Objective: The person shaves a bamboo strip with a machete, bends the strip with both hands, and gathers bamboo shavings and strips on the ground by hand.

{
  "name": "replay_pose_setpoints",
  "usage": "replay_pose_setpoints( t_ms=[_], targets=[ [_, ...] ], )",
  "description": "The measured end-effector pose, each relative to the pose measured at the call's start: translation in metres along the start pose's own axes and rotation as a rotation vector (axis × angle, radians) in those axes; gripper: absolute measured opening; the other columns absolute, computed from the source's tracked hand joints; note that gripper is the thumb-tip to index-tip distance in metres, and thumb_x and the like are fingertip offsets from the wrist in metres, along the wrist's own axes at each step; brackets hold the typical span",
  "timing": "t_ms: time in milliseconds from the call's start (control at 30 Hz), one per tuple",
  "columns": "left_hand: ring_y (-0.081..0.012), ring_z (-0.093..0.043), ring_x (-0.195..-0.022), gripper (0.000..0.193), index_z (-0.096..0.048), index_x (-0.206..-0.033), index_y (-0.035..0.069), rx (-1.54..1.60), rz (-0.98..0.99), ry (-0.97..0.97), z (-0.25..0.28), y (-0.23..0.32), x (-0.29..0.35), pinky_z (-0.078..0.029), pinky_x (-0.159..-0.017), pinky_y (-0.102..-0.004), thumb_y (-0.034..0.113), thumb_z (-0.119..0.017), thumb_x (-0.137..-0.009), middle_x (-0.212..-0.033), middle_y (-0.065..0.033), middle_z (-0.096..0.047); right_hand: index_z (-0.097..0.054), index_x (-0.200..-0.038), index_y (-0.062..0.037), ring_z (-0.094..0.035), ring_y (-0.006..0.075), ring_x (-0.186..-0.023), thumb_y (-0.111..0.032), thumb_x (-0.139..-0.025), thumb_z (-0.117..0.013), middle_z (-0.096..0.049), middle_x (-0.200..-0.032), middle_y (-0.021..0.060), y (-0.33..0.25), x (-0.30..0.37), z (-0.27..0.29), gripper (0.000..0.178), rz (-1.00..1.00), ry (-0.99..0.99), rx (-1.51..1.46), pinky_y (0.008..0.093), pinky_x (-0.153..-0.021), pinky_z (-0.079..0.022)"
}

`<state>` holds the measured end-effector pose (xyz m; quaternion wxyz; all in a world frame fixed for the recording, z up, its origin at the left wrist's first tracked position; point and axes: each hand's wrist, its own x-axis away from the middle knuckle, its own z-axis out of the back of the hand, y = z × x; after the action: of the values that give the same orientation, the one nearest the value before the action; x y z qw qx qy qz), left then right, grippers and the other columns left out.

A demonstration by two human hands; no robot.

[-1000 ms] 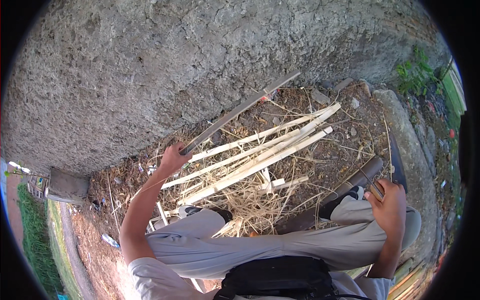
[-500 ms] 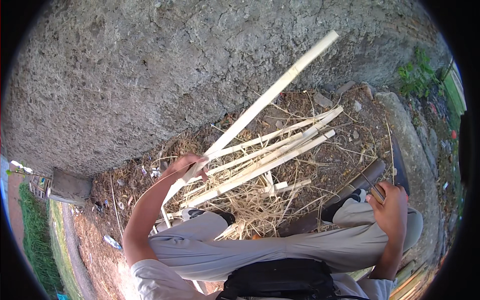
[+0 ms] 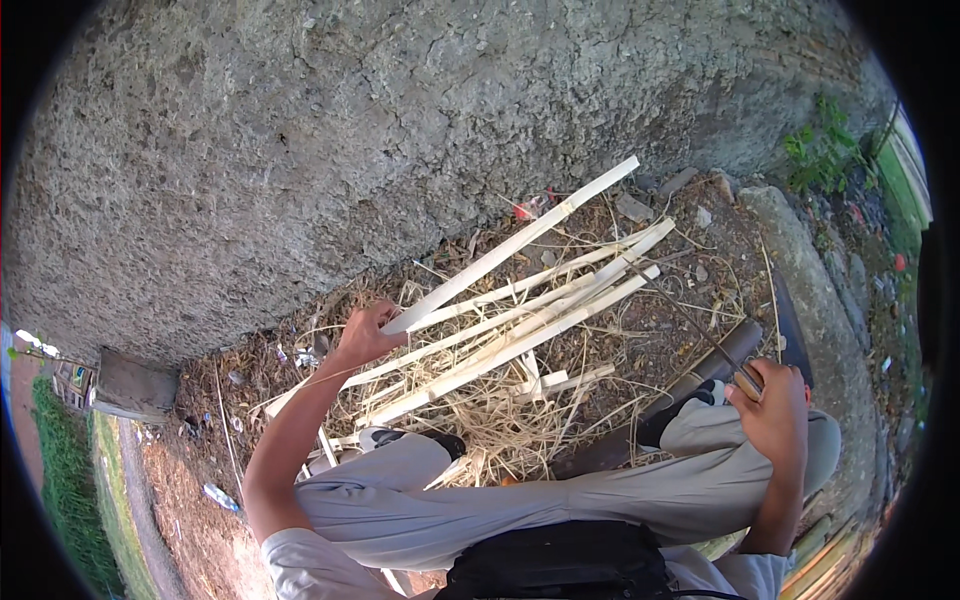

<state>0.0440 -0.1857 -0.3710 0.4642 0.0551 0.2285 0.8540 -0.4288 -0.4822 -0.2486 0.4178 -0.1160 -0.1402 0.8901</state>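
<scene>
My left hand (image 3: pixel 369 333) is closed around a long, pale bamboo strip (image 3: pixel 508 246). The strip slants up and away to the right, its far end near the foot of the wall. In my right hand (image 3: pixel 776 412), above my right knee, is a knife with a wooden handle (image 3: pixel 748 382) and a long, narrow dark blade (image 3: pixel 692 318). That blade points up and left, its tip over the far ends of several pale strips (image 3: pixel 510 348) lying side by side on the ground. Thin curled shavings (image 3: pixel 500 428) are heaped below them, between my feet.
A rough grey wall (image 3: pixel 330 130) rises along the far side. A dark brown tube-like piece (image 3: pixel 735 345) lies by my right foot. Beyond it runs a stone edge (image 3: pixel 810 265). A grey block (image 3: pixel 138 383) and a plastic bottle (image 3: pixel 221 497) are at the left.
The held strip has come down and its far end dropped toward the ground. The knife blade has swung out to the upper left. My left hand's grip has shifted slightly.
</scene>
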Motion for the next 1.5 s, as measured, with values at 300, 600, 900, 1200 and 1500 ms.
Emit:
replay_pose_setpoints(
  t_ms=[300,600,900,1200,1500],
  targets=[
    [-0.0185,-0.060,-0.059,0.037,-0.063,-0.090,0.002,0.128,0.009,-0.142,-0.009,0.061,-0.001,-0.050,-0.059,-0.0332,0.024,-0.077,-0.064,-0.069,-0.0128,-0.065,-0.060,-0.086,-0.0004,-0.056,0.0078,-0.066,-0.020,-0.085,-0.072,-0.062,-0.073,0.0046,-0.011,-0.025,-0.039,0.023,-0.309,-0.028,-0.975,0.0254,-0.060,-0.044],
    [-0.0093,-0.053,-0.061,0.030,-0.058,-0.084,0.002,0.361,-0.098,-0.363,-0.025,0.111,0.014,-0.046,-0.059,-0.0273,0.016,-0.081,-0.069,-0.070,-0.0044,-0.061,-0.051,-0.093,-0.0077,-0.053,0.0084,-0.071,-0.017,-0.090,-0.067,-0.051,-0.086,-0.0002,-0.017,-0.039,-0.065,0.018,-0.458,0.020,-1.393,0.0306,-0.073,-0.054],
    [-0.0130,-0.065,-0.085,0.020,-0.059,-0.091,0.000,0.895,0.069,-0.549,-0.032,0.096,0.010,-0.051,-0.075,-0.0280,0.018,-0.069,-0.088,-0.087,-0.0062,-0.068,-0.050,-0.087,-0.0043,-0.058,0.0104,-0.074,-0.004,-0.090,-0.063,-0.053,-0.088,0.0038,-0.009,-0.044,-0.068,0.013,-0.320,0.408,-1.386,0.0320,-0.073,-0.058],
    [-0.0129,-0.063,-0.073,0.029,-0.064,-0.078,0.003,0.313,0.674,-0.328,0.012,-0.037,0.005,-0.051,-0.066,-0.0301,0.029,-0.064,-0.089,-0.080,-0.0096,-0.069,-0.050,-0.091,-0.0057,-0.059,0.0126,-0.074,-0.003,-0.086,-0.067,-0.056,-0.090,0.0041,0.020,-0.046,-0.030,0.018,-0.375,0.823,-1.354,0.0273,-0.064,-0.054],
    [-0.0344,-0.066,-0.088,0.037,-0.066,-0.103,0.001,-0.371,0.212,-1.003,-0.046,-0.054,0.054,-0.053,-0.081,-0.0455,0.034,-0.063,-0.085,-0.108,-0.0198,-0.065,-0.047,-0.096,-0.0070,-0.060,0.0142,-0.074,-0.004,-0.086,-0.067,-0.056,-0.091,0.0044,0.023,-0.046,-0.010,0.023,-0.359,0.871,-1.409,0.0287,-0.063,-0.052]
  ],
)
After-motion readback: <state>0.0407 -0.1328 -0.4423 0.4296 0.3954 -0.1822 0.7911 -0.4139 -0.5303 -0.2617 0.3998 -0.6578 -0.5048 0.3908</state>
